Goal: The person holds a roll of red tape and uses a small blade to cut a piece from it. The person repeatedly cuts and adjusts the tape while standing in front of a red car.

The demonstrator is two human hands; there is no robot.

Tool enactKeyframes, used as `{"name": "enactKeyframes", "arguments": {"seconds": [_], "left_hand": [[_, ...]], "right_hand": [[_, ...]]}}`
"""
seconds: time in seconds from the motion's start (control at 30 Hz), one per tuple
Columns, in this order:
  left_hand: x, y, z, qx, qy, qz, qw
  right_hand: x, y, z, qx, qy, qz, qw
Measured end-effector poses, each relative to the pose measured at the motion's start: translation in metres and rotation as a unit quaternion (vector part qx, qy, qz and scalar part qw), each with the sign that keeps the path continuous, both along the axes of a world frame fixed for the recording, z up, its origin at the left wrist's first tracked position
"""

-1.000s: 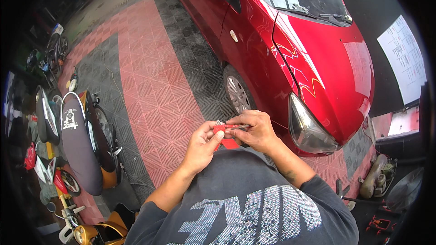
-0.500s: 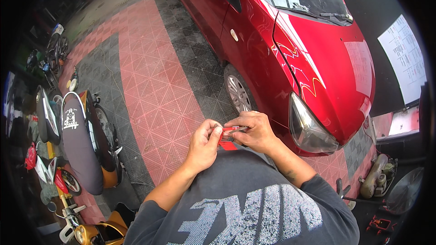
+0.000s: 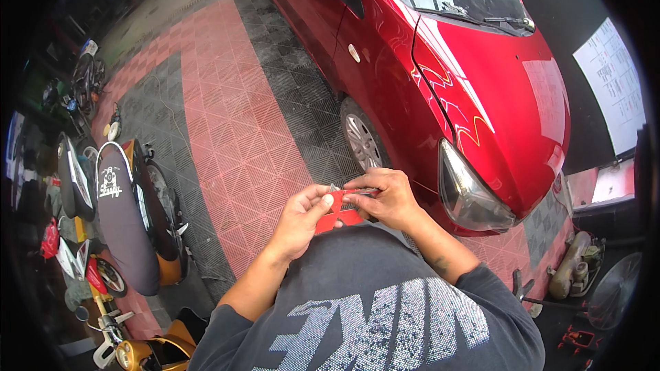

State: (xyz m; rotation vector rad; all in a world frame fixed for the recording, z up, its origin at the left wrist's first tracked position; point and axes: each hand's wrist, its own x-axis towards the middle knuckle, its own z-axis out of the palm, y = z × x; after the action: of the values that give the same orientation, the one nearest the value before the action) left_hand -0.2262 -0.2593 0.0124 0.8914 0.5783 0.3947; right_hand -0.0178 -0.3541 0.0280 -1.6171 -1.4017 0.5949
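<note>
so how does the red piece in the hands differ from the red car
The red piece is small, the red car far larger. The piece is held in the left hand; the car stands on the tiled floor. The piece looks dull; the car is glossy, full of reflections. Both are red.

Vehicle workshop by appearance, red car (image 3: 412, 82) at 1 to 2 o'clock, parked motorbikes (image 3: 125, 227) from 8 to 10, red-and-black floor tiles (image 3: 234, 106) at 10, tank-shaped machine (image 3: 572, 271) at 4
</note>
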Motion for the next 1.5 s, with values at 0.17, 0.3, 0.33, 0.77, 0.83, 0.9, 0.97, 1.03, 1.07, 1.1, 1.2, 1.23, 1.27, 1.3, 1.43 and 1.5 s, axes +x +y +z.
{"name": "enactKeyframes", "arguments": {"seconds": [0.17, 0.3, 0.33, 0.77, 0.83, 0.9, 0.97, 1.03, 1.07, 1.1, 1.2, 1.23, 1.27, 1.3, 1.43, 1.5], "left_hand": [[0.001, -0.003, -0.015, 0.025, 0.007, 0.019, 0.999], [0.003, -0.005, -0.016, 0.045, 0.014, 0.023, 0.999], [0.003, -0.007, -0.017, 0.047, 0.021, 0.027, 0.998], [-0.001, -0.004, -0.015, -0.1, -0.037, 0.019, 0.994], [0.0, -0.007, -0.017, -0.087, -0.049, 0.041, 0.994], [0.001, -0.01, -0.021, -0.052, -0.044, 0.052, 0.996], [0.001, -0.012, -0.026, 0.005, -0.022, 0.051, 0.998], [0.004, -0.013, -0.021, 0.005, -0.044, 0.047, 0.998], [0.005, -0.013, -0.019, 0.006, -0.054, 0.045, 0.997], [0.005, -0.012, -0.019, -0.053, -0.064, 0.024, 0.996], [0.003, -0.011, -0.021, -0.191, -0.104, -0.018, 0.976], [0.004, -0.012, -0.019, -0.212, -0.126, -0.016, 0.969], [0.005, -0.013, -0.019, -0.232, -0.148, -0.014, 0.961], [0.005, -0.013, -0.019, -0.216, -0.145, -0.007, 0.966], [0.006, -0.013, -0.035, -0.15, -0.111, 0.003, 0.982], [0.007, -0.012, -0.04, -0.137, -0.098, 0.01, 0.986]], "right_hand": [[0.004, -0.003, -0.007, 0.011, -0.031, 0.005, 0.999], [0.003, -0.005, -0.005, 0.009, -0.016, 0.006, 1.0], [0.002, -0.006, -0.005, 0.011, -0.02, 0.008, 1.0], [0.005, -0.006, -0.015, -0.051, 0.261, -0.009, 0.964], [0.004, -0.003, -0.012, -0.037, 0.255, -0.009, 0.966], [0.0, -0.001, -0.005, -0.028, 0.278, -0.007, 0.96], [0.0, 0.0, -0.007, -0.034, 0.278, -0.013, 0.96], [0.0, 0.002, -0.011, -0.034, 0.281, -0.028, 0.959], [-0.002, 0.003, -0.014, -0.03, 0.284, -0.04, 0.957], [-0.003, 0.005, -0.017, -0.026, 0.288, -0.051, 0.956], [-0.009, 0.007, -0.027, -0.011, 0.241, -0.111, 0.964], [-0.012, 0.009, -0.027, -0.011, 0.25, -0.131, 0.959], [-0.015, 0.01, -0.027, -0.011, 0.259, -0.151, 0.954], [-0.017, 0.01, -0.027, -0.011, 0.268, -0.172, 0.948], [-0.012, 0.012, -0.037, -0.008, 0.343, -0.198, 0.918], [-0.012, 0.013, -0.035, -0.012, 0.392, -0.211, 0.895]]}}
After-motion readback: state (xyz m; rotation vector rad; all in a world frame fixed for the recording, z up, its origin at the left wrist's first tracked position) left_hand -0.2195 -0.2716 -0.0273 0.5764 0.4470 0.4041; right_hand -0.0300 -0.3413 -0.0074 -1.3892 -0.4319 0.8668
